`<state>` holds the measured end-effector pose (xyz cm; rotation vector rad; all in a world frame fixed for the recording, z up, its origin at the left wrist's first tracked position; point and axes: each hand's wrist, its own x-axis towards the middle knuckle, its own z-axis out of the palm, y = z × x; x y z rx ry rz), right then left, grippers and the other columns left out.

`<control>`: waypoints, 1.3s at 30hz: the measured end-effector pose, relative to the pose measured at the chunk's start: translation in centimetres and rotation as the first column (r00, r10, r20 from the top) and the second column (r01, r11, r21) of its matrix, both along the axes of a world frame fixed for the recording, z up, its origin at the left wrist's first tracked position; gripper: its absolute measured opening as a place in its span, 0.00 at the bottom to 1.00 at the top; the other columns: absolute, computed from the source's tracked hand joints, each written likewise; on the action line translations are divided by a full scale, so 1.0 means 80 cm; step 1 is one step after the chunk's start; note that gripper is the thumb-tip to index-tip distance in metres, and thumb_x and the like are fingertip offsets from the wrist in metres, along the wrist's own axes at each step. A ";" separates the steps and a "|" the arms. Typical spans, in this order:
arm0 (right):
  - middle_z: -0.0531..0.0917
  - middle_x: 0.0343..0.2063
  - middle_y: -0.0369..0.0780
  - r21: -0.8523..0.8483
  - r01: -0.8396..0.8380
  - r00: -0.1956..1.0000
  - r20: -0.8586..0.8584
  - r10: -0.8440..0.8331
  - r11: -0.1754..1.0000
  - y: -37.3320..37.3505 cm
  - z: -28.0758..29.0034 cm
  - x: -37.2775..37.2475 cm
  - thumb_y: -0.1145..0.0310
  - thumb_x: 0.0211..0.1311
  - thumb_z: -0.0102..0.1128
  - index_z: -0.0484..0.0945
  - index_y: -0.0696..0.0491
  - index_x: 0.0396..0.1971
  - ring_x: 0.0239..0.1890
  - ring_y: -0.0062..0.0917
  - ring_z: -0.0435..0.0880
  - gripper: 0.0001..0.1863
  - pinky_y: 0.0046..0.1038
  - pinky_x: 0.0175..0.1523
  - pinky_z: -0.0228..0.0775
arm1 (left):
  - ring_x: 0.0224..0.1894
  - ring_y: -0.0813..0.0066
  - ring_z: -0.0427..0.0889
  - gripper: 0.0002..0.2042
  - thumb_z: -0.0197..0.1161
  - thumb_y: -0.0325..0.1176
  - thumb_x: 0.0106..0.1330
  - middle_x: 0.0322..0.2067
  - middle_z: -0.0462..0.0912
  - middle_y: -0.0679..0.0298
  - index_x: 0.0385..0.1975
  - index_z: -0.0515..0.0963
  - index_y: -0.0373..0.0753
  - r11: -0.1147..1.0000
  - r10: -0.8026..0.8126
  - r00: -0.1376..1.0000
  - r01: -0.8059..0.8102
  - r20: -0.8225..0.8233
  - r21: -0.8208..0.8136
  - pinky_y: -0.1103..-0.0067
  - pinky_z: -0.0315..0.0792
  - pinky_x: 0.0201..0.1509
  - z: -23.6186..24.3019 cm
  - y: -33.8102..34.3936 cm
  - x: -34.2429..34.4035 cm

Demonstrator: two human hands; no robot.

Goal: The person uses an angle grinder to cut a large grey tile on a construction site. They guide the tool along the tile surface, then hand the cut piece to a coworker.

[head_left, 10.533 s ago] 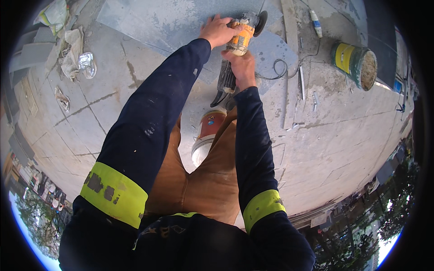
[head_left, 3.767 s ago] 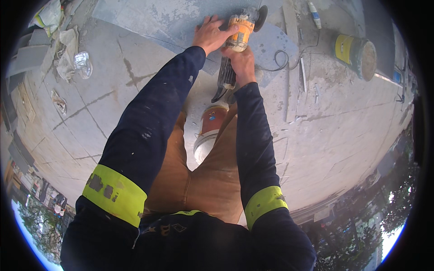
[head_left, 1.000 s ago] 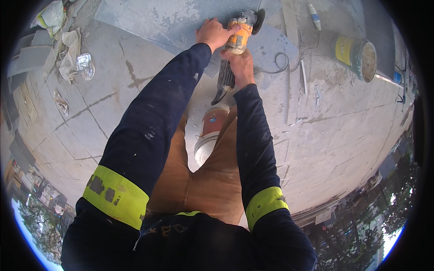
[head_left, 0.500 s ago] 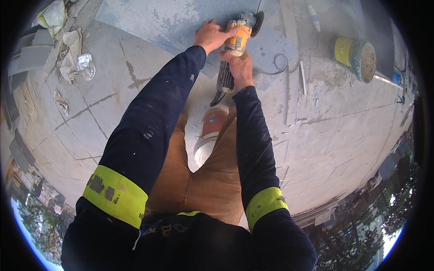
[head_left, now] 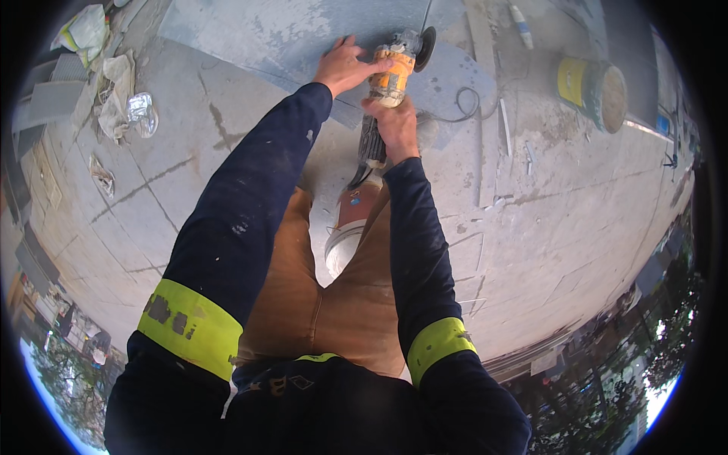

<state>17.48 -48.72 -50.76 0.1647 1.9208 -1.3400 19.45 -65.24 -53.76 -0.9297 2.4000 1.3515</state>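
Observation:
An orange, dust-coated angle grinder (head_left: 390,79) lies across the near part of a large grey slab (head_left: 250,34), its dark round disc (head_left: 427,50) standing on edge at the far right end. My right hand (head_left: 396,129) is wrapped round the grinder's body, just above its dark ribbed handle (head_left: 371,144). Beside it, my left hand (head_left: 345,70) has its thumb against the orange housing, while its fingers stretch away over the slab. The disc's lower edge and its contact with the slab are hard to make out.
A reddish bucket (head_left: 355,208) stands between my legs. At the right lies a tipped yellow-and-dark bucket (head_left: 593,91). A thin cable (head_left: 470,106) loops right of the grinder. Crumpled foil (head_left: 142,114) and sacking lie at left. A white tube (head_left: 522,26) lies at far right; dust hangs there.
The grinder and both hands have shifted slightly left in the picture. Haze near the tipped bucket looks thicker. My right hand keeps its grip.

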 end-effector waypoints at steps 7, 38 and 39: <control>0.82 0.34 0.38 0.027 0.007 1.000 0.011 -0.007 1.000 0.004 0.009 0.010 0.68 0.44 0.73 0.74 0.61 0.43 0.34 0.22 0.80 0.25 0.26 0.40 0.72 | 0.75 0.53 0.51 0.53 0.59 0.77 0.49 0.70 0.57 0.45 0.57 0.75 0.26 1.000 -0.028 1.000 0.028 0.013 -0.011 0.54 0.48 0.74 0.007 0.001 0.007; 0.82 0.37 0.39 -0.258 0.093 0.991 -0.073 -0.116 0.962 0.018 0.080 -0.054 0.70 0.51 0.67 0.75 0.60 0.47 0.35 0.23 0.80 0.22 0.26 0.43 0.74 | 0.74 0.55 0.55 0.32 0.49 0.59 0.72 0.71 0.58 0.51 0.62 0.72 0.37 0.999 0.021 0.999 -0.023 0.037 0.035 0.60 0.52 0.75 0.012 -0.008 0.044; 0.81 0.36 0.38 -0.272 0.119 0.984 -0.094 -0.149 0.955 0.030 0.087 -0.064 0.70 0.53 0.65 0.75 0.59 0.49 0.35 0.22 0.81 0.22 0.26 0.41 0.75 | 0.74 0.56 0.55 0.29 0.47 0.56 0.73 0.71 0.59 0.51 0.62 0.72 0.38 1.000 -0.024 0.998 0.023 0.064 0.009 0.61 0.53 0.74 0.015 -0.013 0.045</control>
